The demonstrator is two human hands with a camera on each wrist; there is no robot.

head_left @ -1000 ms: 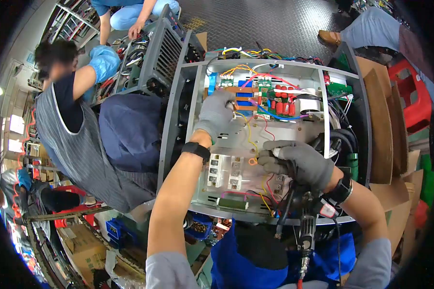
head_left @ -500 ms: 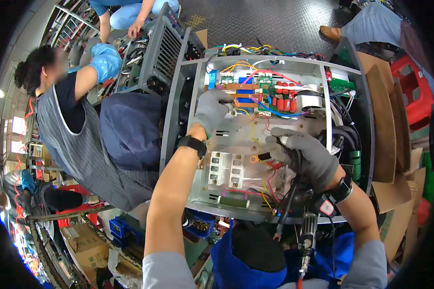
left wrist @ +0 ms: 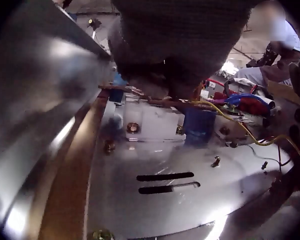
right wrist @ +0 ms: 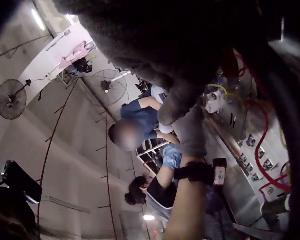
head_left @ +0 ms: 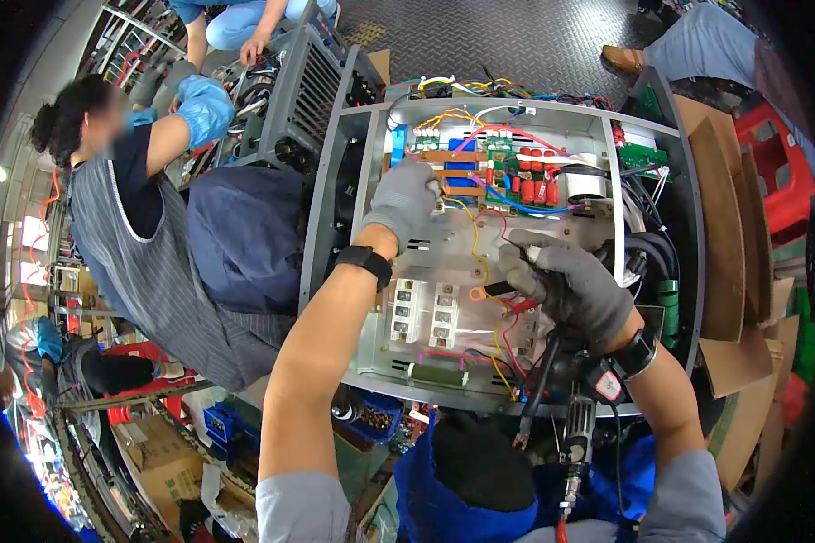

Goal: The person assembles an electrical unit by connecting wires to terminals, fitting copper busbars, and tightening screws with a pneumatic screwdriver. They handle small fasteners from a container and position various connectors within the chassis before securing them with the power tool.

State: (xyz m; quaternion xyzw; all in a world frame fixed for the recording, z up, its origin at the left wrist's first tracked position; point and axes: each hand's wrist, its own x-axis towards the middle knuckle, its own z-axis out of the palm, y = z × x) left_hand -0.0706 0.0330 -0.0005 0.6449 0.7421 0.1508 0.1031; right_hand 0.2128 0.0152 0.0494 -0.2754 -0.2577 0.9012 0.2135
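Note:
An open metal cabinet (head_left: pixel 426 376) lies before me, full of wiring and modules. My gloved left hand (head_left: pixel 406 195) is at the ends of the copper busbars (head_left: pixel 462 172), its fingertips curled down beside the lower one; I cannot tell what they pinch. In the left wrist view that glove (left wrist: pixel 180 45) hides its own fingertips above a white module (left wrist: pixel 155 122). My gloved right hand (head_left: pixel 575 285) grips a thick black cable (head_left: pixel 539 385) over the cabinet's right half. Just left of it lies a copper ring terminal (head_left: pixel 477 294) with a black sleeve.
Two white terminal modules (head_left: pixel 406 312) sit on the base plate, above a green resistor (head_left: pixel 437 376). Red capacitors (head_left: pixel 539 185) and a circuit board fill the far side. A power screwdriver (head_left: pixel 577 439) hangs at the near edge. Another person (head_left: pixel 127 208) works at a neighbouring cabinet on the left.
My right hand has shifted slightly, and the ring terminal's black sleeve now shows beside it. My left hand stays at the busbar ends, its fingers shifting a little.

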